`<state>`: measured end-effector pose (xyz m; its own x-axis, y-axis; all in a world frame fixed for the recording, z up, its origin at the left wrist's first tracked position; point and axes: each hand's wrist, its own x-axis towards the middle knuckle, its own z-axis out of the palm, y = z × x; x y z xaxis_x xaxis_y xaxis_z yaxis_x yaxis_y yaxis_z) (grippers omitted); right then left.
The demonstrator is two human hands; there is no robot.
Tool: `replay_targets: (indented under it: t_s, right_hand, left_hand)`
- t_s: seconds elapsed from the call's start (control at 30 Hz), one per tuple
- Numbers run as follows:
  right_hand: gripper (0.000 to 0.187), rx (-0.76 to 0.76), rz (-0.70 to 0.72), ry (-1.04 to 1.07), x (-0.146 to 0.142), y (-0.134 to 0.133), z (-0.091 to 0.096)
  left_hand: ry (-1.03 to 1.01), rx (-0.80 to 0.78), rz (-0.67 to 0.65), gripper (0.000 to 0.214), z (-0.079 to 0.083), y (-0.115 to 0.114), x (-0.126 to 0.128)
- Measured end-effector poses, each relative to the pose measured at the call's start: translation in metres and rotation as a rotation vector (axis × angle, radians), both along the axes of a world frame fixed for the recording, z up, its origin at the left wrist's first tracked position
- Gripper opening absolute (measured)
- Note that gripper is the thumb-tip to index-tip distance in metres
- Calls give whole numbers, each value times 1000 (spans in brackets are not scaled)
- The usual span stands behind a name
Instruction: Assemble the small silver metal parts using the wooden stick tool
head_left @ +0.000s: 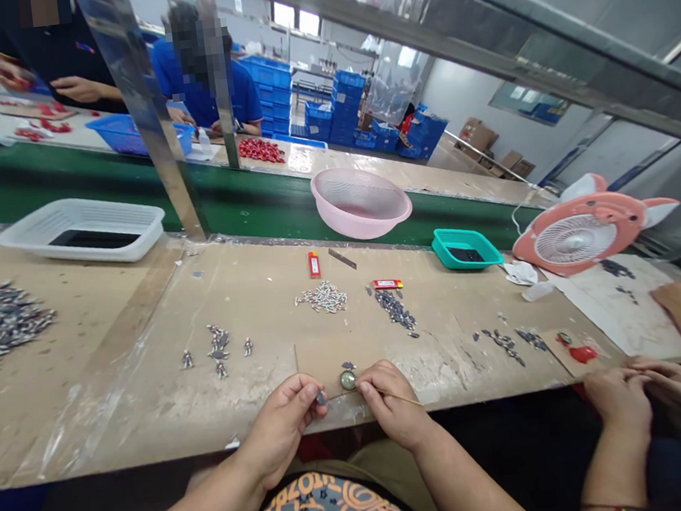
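Observation:
My left hand is closed on a small dark grey piece, held up between thumb and fingertips near the table's front edge. A thin stick is pinched in my right hand; its tip points left, close to the grey piece, though whether they touch I cannot tell. Just beyond my right fingertips sits a small round dish with something pale and shiny in it. Another dark piece lies right behind the dish, on a cardboard sheet.
Ahead lie a pile of small pale parts, a pile of dark pieces and a few small figures. A pink basket, white tray and green tray stand farther back. Co-workers' hands are at right.

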<state>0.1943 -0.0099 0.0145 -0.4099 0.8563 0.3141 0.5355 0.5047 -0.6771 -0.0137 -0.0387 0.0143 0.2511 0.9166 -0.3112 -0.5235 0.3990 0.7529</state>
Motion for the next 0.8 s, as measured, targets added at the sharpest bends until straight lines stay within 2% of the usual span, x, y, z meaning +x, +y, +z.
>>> replay_targets:
  t_s: [0.2,0.4,0.53,0.8]
  right_hand:
    - [17,-38,8,33,-1,-2,5]
    - [21,-124,65,234,-15,-14,29]
    - [21,-123,120,261,-24,-18,39]
    - [19,-112,127,229,-31,-16,39]
  left_hand:
    - [12,5,-5,17,-1,1,1]
    - [33,10,-14,19,0,0,1]
    - [41,18,-21,19,0,0,1]
    - [72,35,-28,17,-3,-1,1]
